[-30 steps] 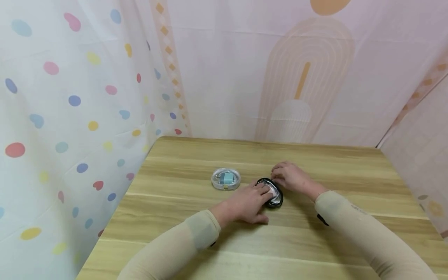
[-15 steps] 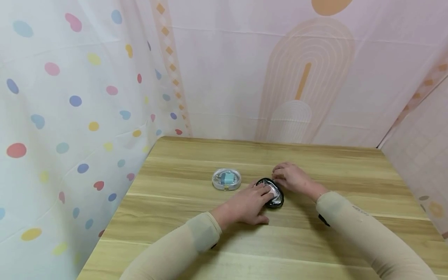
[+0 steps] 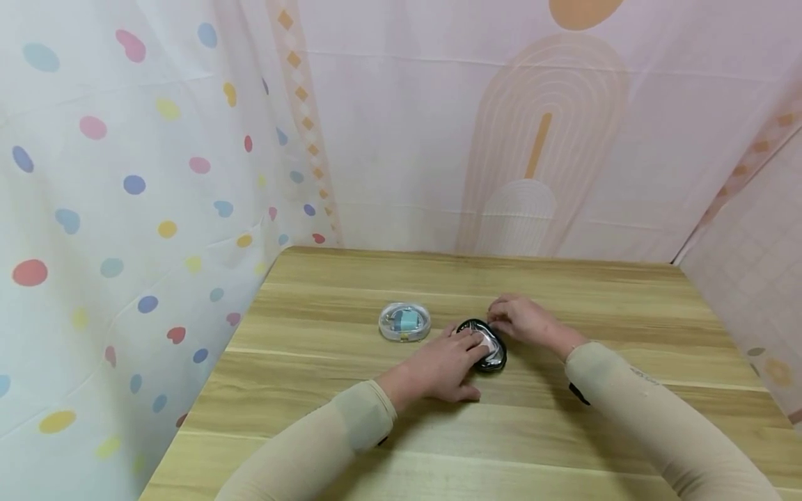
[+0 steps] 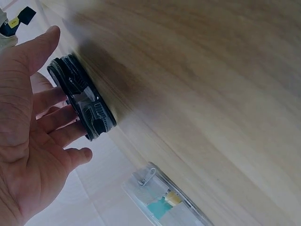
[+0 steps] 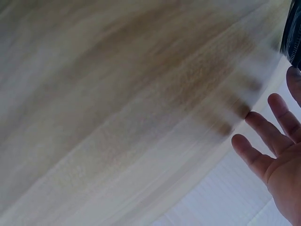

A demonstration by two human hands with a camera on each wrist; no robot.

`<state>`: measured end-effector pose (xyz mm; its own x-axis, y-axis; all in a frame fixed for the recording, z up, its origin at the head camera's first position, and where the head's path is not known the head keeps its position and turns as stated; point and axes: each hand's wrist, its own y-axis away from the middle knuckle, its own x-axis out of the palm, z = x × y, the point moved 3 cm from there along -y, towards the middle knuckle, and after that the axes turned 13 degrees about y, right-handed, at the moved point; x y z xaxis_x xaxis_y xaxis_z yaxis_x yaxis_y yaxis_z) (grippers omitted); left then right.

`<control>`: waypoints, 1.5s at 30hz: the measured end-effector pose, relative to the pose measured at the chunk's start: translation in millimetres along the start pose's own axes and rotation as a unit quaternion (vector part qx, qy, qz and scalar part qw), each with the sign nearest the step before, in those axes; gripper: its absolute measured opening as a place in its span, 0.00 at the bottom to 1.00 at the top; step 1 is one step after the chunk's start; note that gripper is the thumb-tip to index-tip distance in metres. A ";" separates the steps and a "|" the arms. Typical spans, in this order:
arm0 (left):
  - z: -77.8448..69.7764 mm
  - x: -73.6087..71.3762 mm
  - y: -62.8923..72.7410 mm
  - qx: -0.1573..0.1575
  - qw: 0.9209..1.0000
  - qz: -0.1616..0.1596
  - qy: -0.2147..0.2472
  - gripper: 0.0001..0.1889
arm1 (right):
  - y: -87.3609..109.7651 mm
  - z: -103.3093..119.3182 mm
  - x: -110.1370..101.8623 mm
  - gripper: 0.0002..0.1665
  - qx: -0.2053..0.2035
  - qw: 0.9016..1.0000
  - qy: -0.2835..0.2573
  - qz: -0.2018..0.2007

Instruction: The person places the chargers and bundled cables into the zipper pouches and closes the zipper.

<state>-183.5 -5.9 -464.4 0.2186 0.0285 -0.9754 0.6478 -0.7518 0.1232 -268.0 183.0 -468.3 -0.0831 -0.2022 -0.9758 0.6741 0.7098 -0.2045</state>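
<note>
A small black zippered case (image 3: 496, 356) with a clear top lies on the wooden table. My left hand (image 3: 447, 365) rests on it, fingers laid over the clear top and thumb apart near the tabletop. The left wrist view shows the zip along the side of the black case (image 4: 87, 101) and those fingers reaching onto its face. At the case's far right edge is my right hand (image 3: 520, 316), thumb and forefinger close together there. I cannot tell whether they pinch anything. In the right wrist view the other fingers (image 5: 265, 132) are spread near the table.
To the left of the black case sits a clear oval box (image 3: 404, 335) with a light blue block and a pale cable inside. The wooden table (image 3: 351, 271) meets patterned curtains (image 3: 401, 174) at its back and left.
</note>
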 end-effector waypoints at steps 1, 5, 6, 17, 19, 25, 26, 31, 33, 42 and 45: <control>0.1 0.4 0.0 -0.001 1.000 0.000 -0.001 0.44 | 0.1 -0.2 0.3 0.05 0.001 1.000 -0.002 0.002; -0.1 1.0 0.3 -0.004 1.000 0.001 -0.001 0.44 | 0.5 -1.1 1.1 0.05 0.003 1.000 -0.005 0.004; -0.1 1.1 0.3 -0.005 1.000 0.001 -0.001 0.44 | 0.7 -1.2 1.2 0.05 0.003 1.000 -0.005 0.005; 0.4 1.2 0.2 -0.005 1.000 -0.002 0.007 0.44 | 3.0 -4.5 4.2 0.06 0.017 1.000 -0.011 0.019; 0.4 1.6 0.1 -0.004 1.000 -0.002 0.007 0.44 | 3.2 -4.6 4.3 0.06 0.018 1.000 -0.012 0.022; 0.4 2.0 0.0 -0.008 1.000 0.005 0.008 0.44 | 4.3 -4.3 3.2 0.06 0.020 0.999 -0.022 0.029; 0.5 1.8 0.0 -0.008 1.000 0.005 0.008 0.44 | 4.6 -4.2 2.7 0.06 0.020 0.999 -0.024 0.029; 0.6 0.2 -0.4 -0.008 1.000 0.003 0.009 0.45 | 5.5 -4.5 1.5 0.05 0.008 1.000 -0.021 0.017; 0.6 -0.1 -0.4 -0.007 1.000 0.003 0.011 0.44 | 6.1 -5.1 1.7 0.05 0.004 1.000 -0.021 0.015; 0.9 -1.0 0.3 -0.003 1.000 0.001 0.010 0.45 | 8.1 -7.8 3.8 0.03 0.010 0.999 -0.034 0.031; 1.2 -0.8 -0.1 -0.001 1.000 -0.001 0.010 0.44 | 8.6 -8.1 2.8 0.03 0.007 0.999 -0.035 0.029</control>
<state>-184.7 -6.7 -463.9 0.2322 0.0440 -0.9717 0.6491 -0.7510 0.1211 -268.4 194.0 -473.5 0.0074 -0.2084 -0.9780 0.6860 0.7127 -0.1467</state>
